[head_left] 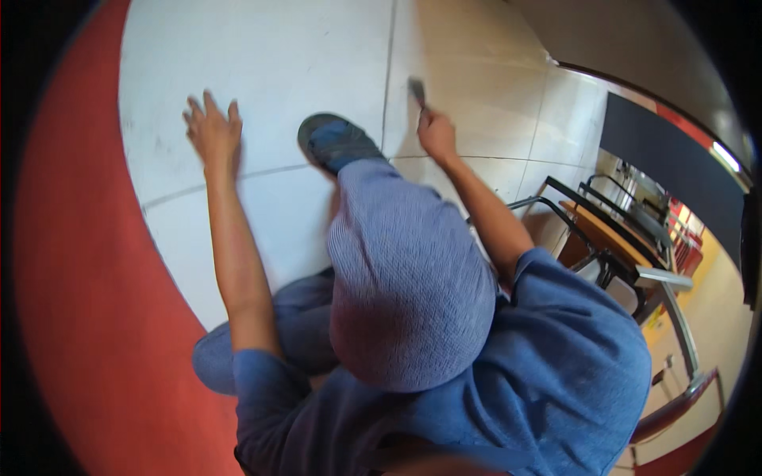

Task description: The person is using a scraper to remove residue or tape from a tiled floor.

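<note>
My left hand (213, 136) is spread over the pale tiled floor (262, 55), fingers apart and nothing in it. Whether its fingertips touch the tile cannot be made out. Farther right, my right hand (436, 136) is closed around the handle of a small scraper-like tool (417, 89). The tool's dark, flat head points away from me, close to a dark joint between tiles; its exact kind is too blurred to tell. Between my hands, my dark shoe (337, 143) is planted on the floor below a raised knee in blue-grey trousers (409, 262).
A red surface (95, 278) curves along the left. To the right stand stacked black-framed furniture (603, 226) and a metal frame with a pale top (665, 279). A dark panel (675, 159) lies beyond them. A brownish surface (635, 40) overhangs the far right.
</note>
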Demonstrator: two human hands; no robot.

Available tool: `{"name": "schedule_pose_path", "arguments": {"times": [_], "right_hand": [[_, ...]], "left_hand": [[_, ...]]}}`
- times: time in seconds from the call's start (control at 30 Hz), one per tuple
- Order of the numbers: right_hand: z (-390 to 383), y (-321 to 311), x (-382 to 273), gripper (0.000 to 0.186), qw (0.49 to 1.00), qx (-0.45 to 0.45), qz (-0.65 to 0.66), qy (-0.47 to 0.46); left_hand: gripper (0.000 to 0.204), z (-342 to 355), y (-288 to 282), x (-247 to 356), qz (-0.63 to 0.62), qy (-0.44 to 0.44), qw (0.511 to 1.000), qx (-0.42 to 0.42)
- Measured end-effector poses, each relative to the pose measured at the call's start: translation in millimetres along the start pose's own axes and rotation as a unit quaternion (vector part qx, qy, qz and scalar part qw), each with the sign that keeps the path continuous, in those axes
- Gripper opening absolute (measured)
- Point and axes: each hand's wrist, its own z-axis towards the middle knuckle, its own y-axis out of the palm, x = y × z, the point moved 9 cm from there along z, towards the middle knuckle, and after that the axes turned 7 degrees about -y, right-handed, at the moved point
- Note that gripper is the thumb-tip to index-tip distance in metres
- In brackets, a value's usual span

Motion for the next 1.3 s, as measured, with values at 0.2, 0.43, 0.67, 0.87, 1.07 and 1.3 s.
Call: {"name": "schedule_pose_path", "arguments": {"times": [0.2,0.43,0.67,0.87,1.07,1.3], "right_hand": [[-71.1,-0.7,7.0,0.033,0.998,-0.023,0.033,0.051],[-111.4,21.4,32.7,0.034,0.990,-0.029,0.022,0.136],[-119.0,-3.7,64.7,0.037,0.948,0.002,0.139,0.286],[-217.5,52.8,75.3,0.036,0.935,0.058,0.167,0.308],[-206.4,49.4,99.0,0.035,0.907,0.094,0.189,0.364],[-216.9,47.1,108.5,0.032,0.914,0.123,0.164,0.349]], "left_hand": [[0.109,-0.3,-21.0,10.4,0.077,-0.028,0.988,-0.130],[0.118,26.2,-3.1,-13.9,0.131,-0.040,0.977,-0.163],[0.130,42.3,12.3,-7.9,0.191,-0.018,0.966,-0.171],[0.128,55.3,8.9,-11.4,0.221,0.008,0.962,-0.159],[0.131,41.0,7.7,-2.9,0.172,-0.036,0.969,-0.174],[0.131,56.2,26.6,-4.8,0.197,0.041,0.966,-0.161]]}}
